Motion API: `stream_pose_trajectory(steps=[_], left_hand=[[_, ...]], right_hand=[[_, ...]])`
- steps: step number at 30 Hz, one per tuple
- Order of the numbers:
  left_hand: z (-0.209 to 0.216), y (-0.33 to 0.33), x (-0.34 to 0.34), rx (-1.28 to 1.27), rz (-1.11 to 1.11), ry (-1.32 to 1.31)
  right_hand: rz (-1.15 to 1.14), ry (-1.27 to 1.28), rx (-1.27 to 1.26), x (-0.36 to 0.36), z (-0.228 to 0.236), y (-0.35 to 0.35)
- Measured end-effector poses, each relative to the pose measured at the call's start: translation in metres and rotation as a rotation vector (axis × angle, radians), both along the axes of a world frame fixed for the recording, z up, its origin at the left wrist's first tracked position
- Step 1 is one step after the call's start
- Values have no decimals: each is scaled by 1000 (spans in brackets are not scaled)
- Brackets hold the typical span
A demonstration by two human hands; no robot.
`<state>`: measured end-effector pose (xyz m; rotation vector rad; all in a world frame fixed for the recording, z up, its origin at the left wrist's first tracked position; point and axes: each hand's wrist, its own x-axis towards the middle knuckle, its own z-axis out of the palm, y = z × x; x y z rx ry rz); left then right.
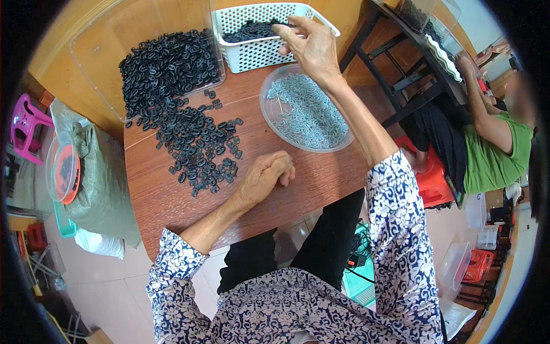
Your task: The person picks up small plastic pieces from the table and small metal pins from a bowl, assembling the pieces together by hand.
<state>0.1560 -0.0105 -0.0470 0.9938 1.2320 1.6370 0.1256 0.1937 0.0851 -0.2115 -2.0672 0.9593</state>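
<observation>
My right hand [312, 49] hovers over the front right part of a white perforated basket [252, 55], its fingers apart and nothing visible in them. Small black pieces [249, 31] lie in that basket. My left hand [268, 178] rests near the middle of the brown table [166, 215], fingers curled; whatever they may hold is hidden. To its left spreads a loose heap of small black plastic pieces with holes [200, 146]. Beyond my left hand, to the right, a clear oval tub [265, 103] holds many small pale blue, screw-like pieces [312, 117] and a thin yellowish stick [279, 103].
A clear tray [91, 80] lies tipped toward the table, full of black pieces. Sacks [100, 183] and a pink stool [27, 126] stand at left. On the right a person in green [498, 152] sits on a red stool [429, 180] at a dark bench [415, 34].
</observation>
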Motion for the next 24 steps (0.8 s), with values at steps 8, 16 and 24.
stream_pose_trajectory(steps=[8,16,24], left_hand=[[-18,0,-3,98,38,81],[-6,-6,1,-43,12,136],[3,-26,-2,-103,178,155]], right_hand=[[296,-291,403,-4,-92,-79],[379,-519,512,9,-101,-86],[351,-315,57,64,-81,-79]])
